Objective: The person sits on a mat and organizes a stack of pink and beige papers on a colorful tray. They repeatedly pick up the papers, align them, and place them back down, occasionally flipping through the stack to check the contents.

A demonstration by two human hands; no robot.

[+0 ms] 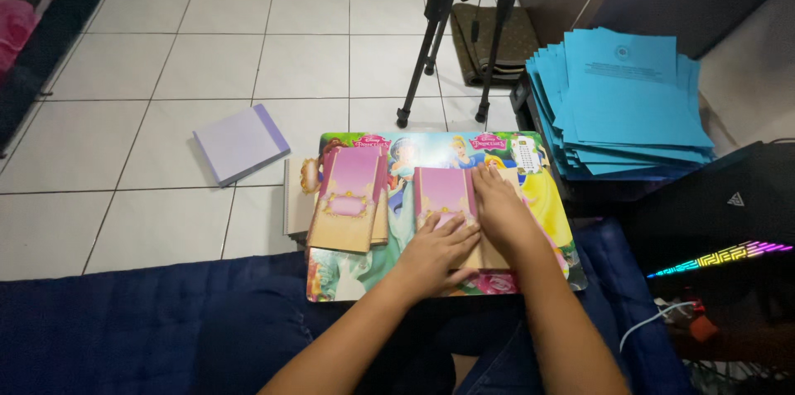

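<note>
On the colourful picture board across the lap, seen from the head camera, both hands are pressed flat on a pink and tan folded card. The left hand is laid with fingers together and stretched out over the near half of that card, palm down, nothing gripped. The right hand is laid just beside it, fingers straight and slightly spread, covering the card's right edge; nothing is clasped by it either. The two hands are touching at the fingertips of the left.

To the left of the left hand, apart from it, a small pile of like cards is laid on the same board, its far edge tilted slightly. Beyond that pile, off the board's left edge, a lilac pad is seen on the tiled floor, with much open tile around it. To the right of the right hand, past the board's right edge, a fanned stack of blue sheets is set close. Ahead of the hands, tripod legs are planted on the floor. A dark blue fabric is spread nearest the body.
</note>
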